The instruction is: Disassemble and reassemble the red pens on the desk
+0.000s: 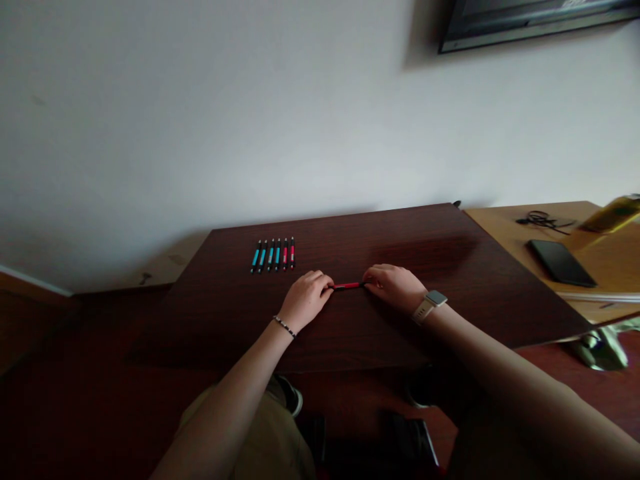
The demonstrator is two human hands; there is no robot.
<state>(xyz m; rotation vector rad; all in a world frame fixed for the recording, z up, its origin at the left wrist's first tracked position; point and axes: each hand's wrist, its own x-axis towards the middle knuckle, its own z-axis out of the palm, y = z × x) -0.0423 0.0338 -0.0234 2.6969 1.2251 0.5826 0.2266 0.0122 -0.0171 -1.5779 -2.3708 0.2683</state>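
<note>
A red and black pen (350, 285) lies sideways between my hands, low over the dark wooden table (400, 233). My left hand (307, 297) pinches its left end, and my right hand (395, 287) pinches the right end. Several pens stand in a neat row on the table, up and to the left of my left hand: blue and black ones (271, 255) at the left, two red and black ones (293, 254) at the right. Whether the held pen touches the tabletop, I cannot tell.
A lighter wooden table (500, 230) adjoins at the right, bearing a black phone (561, 262), a dark cable (543, 220) and a yellow object (613, 213). Behind is a white wall with a screen (530, 23) at upper right. Shoes show below the table.
</note>
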